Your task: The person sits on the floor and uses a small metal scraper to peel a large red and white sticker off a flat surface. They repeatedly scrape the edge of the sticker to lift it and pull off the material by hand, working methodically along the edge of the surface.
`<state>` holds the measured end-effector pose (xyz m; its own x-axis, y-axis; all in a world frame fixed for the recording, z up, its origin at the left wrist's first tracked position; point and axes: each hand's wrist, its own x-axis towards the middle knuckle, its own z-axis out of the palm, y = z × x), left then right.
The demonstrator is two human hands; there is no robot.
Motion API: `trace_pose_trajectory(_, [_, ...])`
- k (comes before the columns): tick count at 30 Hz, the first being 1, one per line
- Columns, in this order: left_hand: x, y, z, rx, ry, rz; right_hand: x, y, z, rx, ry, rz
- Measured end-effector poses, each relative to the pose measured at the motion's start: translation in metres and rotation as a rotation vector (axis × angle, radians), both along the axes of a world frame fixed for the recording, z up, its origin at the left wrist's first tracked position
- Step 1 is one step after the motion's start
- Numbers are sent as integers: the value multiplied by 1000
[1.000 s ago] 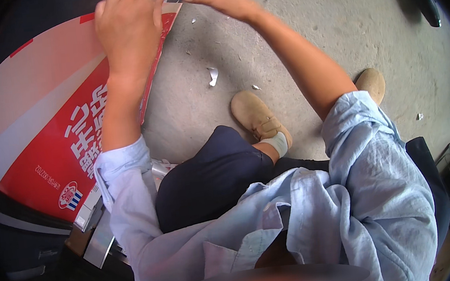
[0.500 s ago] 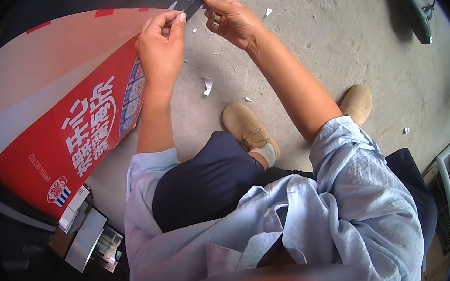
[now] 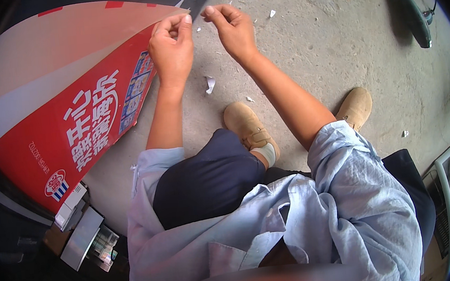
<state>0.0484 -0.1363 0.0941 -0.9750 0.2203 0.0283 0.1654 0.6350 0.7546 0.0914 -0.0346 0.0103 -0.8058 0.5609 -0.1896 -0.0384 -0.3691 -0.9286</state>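
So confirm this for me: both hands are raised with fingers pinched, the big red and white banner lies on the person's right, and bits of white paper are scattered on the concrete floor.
One thing is wrong: the banner lies on the person's left, not right, as the head view shows. The rest holds: the left hand and right hand are raised with fingers pinched, and paper scraps are scattered on the concrete floor.

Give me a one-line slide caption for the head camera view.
Both hands, left hand and right hand, pinch fingertips together above a concrete floor strewn with paper scraps, beside a red-and-white banner.
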Motion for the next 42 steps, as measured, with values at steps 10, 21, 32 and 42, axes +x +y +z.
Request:
trace_pose_trajectory(10, [-8, -12, 4, -367, 396, -122, 20, 38, -37, 1186, -479, 248])
trace_pose_trajectory(21, [-36, 0, 32, -648, 877, -375, -27, 75, -6, 901, -6, 344])
trace_pose_trajectory(32, [-49, 17, 48, -841, 1014, -480, -56, 80, 7, 1048, 183, 83])
trace_pose_trajectory(42, [-71, -3, 35, -1012, 1208, -508, -74, 66, -3, 1160, 256, -80])
